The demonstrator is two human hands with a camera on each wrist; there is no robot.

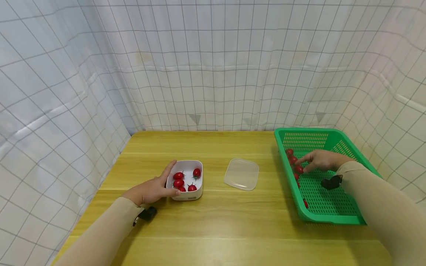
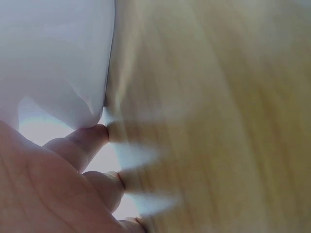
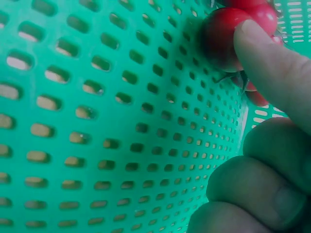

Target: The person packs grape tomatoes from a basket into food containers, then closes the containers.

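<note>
A white plastic container [image 1: 186,198] with several cherry tomatoes [image 1: 178,183] in it stands left of the table's middle. My left hand [image 1: 154,189] holds it from the left, thumb along the near side and a finger at the far left corner. In the left wrist view fingertips [image 2: 97,133] reach down near the table beside the white wall. Inside the green basket [image 1: 293,195], my right hand [image 1: 322,160] pinches a cherry tomato [image 3: 223,39] by the left wall. The thumb presses on it; the index finger is mostly hidden in the right wrist view. Several more tomatoes [image 1: 289,152] lie along that wall.
A translucent lid [image 1: 242,174] lies flat on the wooden table [image 1: 213,221] between the container and the basket. White gridded curtains [image 1: 213,74] hang behind the table and on both sides. The basket stands at the table's right side.
</note>
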